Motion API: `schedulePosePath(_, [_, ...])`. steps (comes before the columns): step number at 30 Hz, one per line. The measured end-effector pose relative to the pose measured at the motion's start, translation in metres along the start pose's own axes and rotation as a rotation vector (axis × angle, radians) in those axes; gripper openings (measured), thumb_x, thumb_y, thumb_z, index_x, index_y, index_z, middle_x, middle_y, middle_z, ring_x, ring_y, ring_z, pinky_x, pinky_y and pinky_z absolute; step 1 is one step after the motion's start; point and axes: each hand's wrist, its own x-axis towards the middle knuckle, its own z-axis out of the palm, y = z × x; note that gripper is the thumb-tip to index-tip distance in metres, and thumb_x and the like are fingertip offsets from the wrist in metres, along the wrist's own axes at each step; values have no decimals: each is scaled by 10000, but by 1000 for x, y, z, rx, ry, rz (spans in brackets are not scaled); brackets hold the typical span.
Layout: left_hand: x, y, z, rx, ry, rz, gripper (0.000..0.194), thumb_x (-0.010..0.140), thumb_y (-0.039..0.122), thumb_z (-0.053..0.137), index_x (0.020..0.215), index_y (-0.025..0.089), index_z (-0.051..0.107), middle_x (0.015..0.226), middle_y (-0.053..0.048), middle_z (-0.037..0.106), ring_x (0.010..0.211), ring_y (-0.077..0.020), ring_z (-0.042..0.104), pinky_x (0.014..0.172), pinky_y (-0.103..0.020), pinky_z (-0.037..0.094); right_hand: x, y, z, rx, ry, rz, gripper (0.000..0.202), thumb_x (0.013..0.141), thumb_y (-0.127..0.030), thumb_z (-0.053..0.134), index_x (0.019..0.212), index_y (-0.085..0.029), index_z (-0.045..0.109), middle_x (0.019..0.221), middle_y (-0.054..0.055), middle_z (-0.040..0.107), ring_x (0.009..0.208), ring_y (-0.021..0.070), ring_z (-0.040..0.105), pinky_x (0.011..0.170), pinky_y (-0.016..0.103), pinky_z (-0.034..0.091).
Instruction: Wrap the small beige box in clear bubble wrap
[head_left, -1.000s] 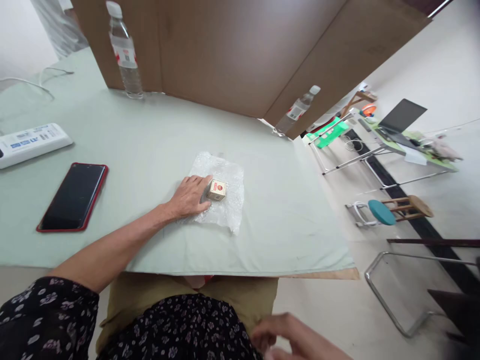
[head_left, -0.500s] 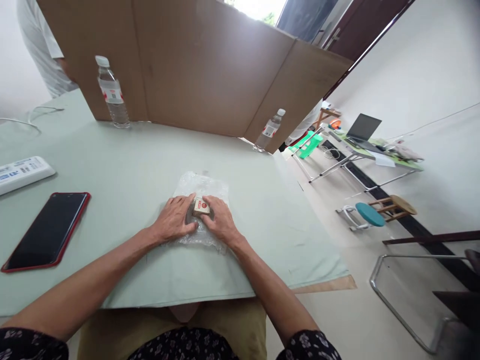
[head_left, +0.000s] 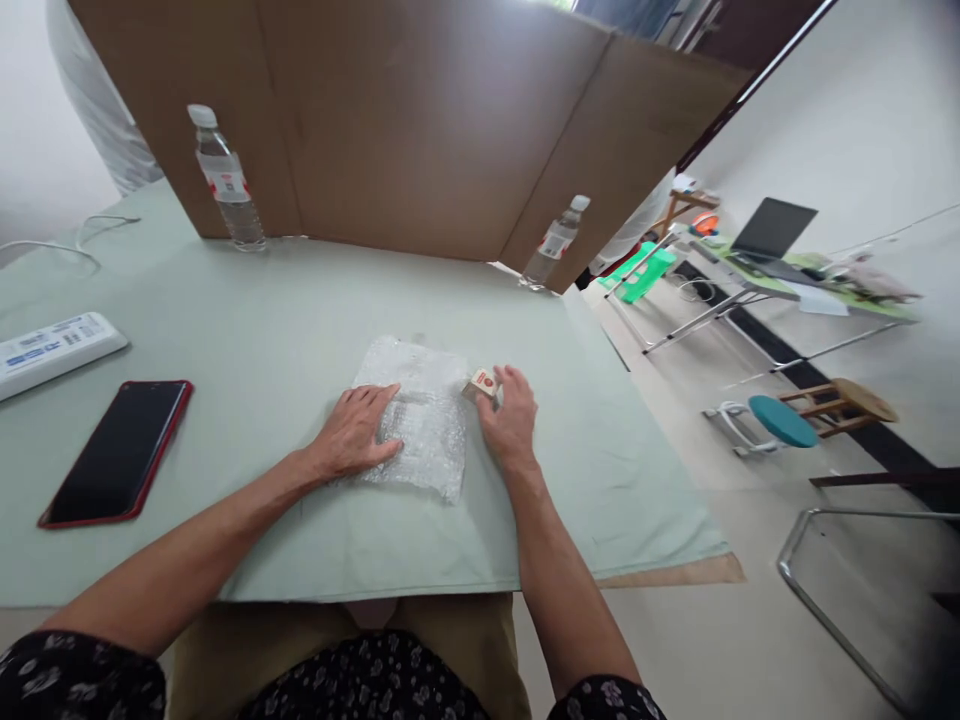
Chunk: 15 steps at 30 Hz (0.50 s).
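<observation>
Bubble wrap [head_left: 420,440]: a clear, creased sheet spread out on the pale green worktop [head_left: 300,320]
Small box [head_left: 479,383]: cream with red print, at the right edge of the bubble wrap, toward its far half, in the right hand's grasp; whether its underside touches anything, I cannot tell
Left hand [head_left: 351,432]: laid palm down across the left edge of the bubble wrap, thumb spread well away from the other fingers, nothing gripped
Right hand [head_left: 513,415]: just right of the bubble wrap, its fingers partly curled, thumb and fingertips closed about the small box
Phone [head_left: 118,452]: dark screen, red case, lying well to the left of the bubble wrap
White device [head_left: 60,350]: blue print on top, farther left of the bubble wrap than the phone
Cardboard panel [head_left: 405,140]: upright beyond the bubble wrap
Water bottles: one [head_left: 232,200] stands beyond and left of the bubble wrap, the other [head_left: 553,245] beyond and right of it, both beside the cardboard panel
Laptop [head_left: 772,235]: open on another table, well off to the right of the bubble wrap
</observation>
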Motion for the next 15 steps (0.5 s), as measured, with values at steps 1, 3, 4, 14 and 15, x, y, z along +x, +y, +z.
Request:
schedulePosePath(1, [0,-1,0,-6,-6,5,745,803,387,612,1470,140,389,1383,-167,585,1297,-343,510,1097,-527,382,-2,-4,0,-1,49,-37,476,804,-246,624,1276,-182,619,1447,185,556,1322,351,517,1085,592,398])
schedulePosePath(3, [1,-3,-1,-40,20,-1,705,826,393,605,1457,140,415,1405,-164,575,1302,-328,511,1099,-507,390,-11,-16,1,46,76,-159,402,871,-277,584,1265,-206,626,1428,163,576,1319,324,529,1102,569,396])
schedulePosePath(4, [2,-4,-1,-64,58,-9,664,851,398,587,1444,144,432,1420,-160,567,1314,-317,506,1105,-495,390,-16,-24,3,82,39,-237,373,898,-280,560,1257,-213,631,1389,151,609,1304,306,546,1108,548,401])
schedulePosePath(14, [1,-1,-11,122,-22,37,514,840,399,624,1309,194,569,1356,-129,612,1259,-323,525,1049,-494,396,-31,-42,23,1,-486,-440,405,988,-363,493,1324,-173,618,1443,156,592,1368,311,511,1115,524,417])
schedulePosePath(15, [1,2,-12,149,-26,29,498,839,424,630,1277,189,591,1310,-133,632,1209,-328,543,1010,-493,414,-29,-40,21,24,-464,-450,378,992,-351,482,1281,-171,645,1418,153,612,1346,301,532,1113,509,423])
